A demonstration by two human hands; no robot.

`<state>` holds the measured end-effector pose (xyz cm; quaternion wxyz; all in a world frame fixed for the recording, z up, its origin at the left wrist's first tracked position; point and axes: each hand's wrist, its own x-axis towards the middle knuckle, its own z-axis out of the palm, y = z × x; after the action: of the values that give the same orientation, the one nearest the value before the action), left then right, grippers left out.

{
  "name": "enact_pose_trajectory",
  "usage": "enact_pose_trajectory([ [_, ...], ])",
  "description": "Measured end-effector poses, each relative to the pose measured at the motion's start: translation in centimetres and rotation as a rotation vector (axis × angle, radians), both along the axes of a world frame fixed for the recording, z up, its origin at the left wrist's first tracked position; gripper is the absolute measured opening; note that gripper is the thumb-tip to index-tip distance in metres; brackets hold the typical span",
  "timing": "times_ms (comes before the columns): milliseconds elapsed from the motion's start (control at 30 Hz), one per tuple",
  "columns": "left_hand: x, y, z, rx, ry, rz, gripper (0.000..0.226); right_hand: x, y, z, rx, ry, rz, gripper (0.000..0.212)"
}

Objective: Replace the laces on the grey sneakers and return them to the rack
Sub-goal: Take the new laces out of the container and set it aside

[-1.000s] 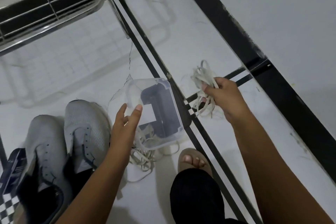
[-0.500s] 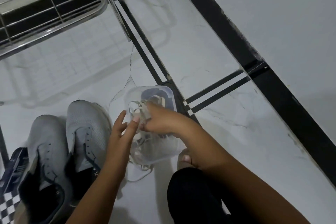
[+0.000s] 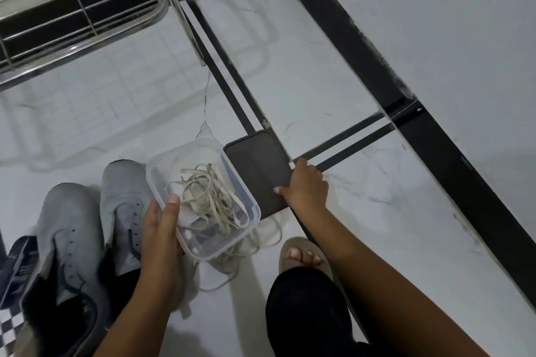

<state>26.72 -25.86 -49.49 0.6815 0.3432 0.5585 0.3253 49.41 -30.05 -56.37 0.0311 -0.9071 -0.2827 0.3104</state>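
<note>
Two grey sneakers [image 3: 72, 229] without laces stand side by side on the white floor at the lower left. My left hand [image 3: 162, 229] grips the near rim of a clear plastic box [image 3: 162, 171] that holds a tangle of cream laces [image 3: 208, 197]. My right hand [image 3: 304, 185] grips the near right edge of the box's dark lid [image 3: 258, 174], which lies flat on the floor beside the box. More cream laces [image 3: 249, 249] lie loose on the floor under and below the box.
A chrome wire rack [image 3: 81, 9] stands at the upper left. A dark printed box [image 3: 17, 266] lies at the left edge beside the sneakers. My sandalled foot [image 3: 301, 255] rests below the lid. Black floor stripes and a black skirting board run diagonally at the right.
My right hand brought a bundle of laces from the right, put it in the clear box and moved on to the dark lid. My left hand now grips the box's rim.
</note>
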Motion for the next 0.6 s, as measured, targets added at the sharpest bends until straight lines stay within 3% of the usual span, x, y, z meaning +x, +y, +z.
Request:
enact_pose_trajectory([
  [100,0.0,-0.1,0.0,-0.023,-0.012,0.009,0.044,0.9,0.4,-0.7,0.069,0.07,-0.119,0.039],
  [200,0.0,0.2,0.0,-0.048,-0.01,0.029,0.043,2.2,0.3,-0.6,0.038,0.029,-0.062,0.025],
  [367,0.1,0.0,-0.3,-0.048,-0.022,0.013,0.046,1.5,-0.4,-0.7,0.04,-0.054,0.014,0.038],
  [467,0.3,0.0,-0.1,-0.053,-0.019,-0.004,0.047,1.7,-0.7,-0.1,0.112,-0.108,-0.039,0.028],
  [600,0.1,0.5,-0.3,-0.059,0.033,-0.037,0.058,4.3,-2.3,1.4,0.279,0.015,-0.144,0.03],
])
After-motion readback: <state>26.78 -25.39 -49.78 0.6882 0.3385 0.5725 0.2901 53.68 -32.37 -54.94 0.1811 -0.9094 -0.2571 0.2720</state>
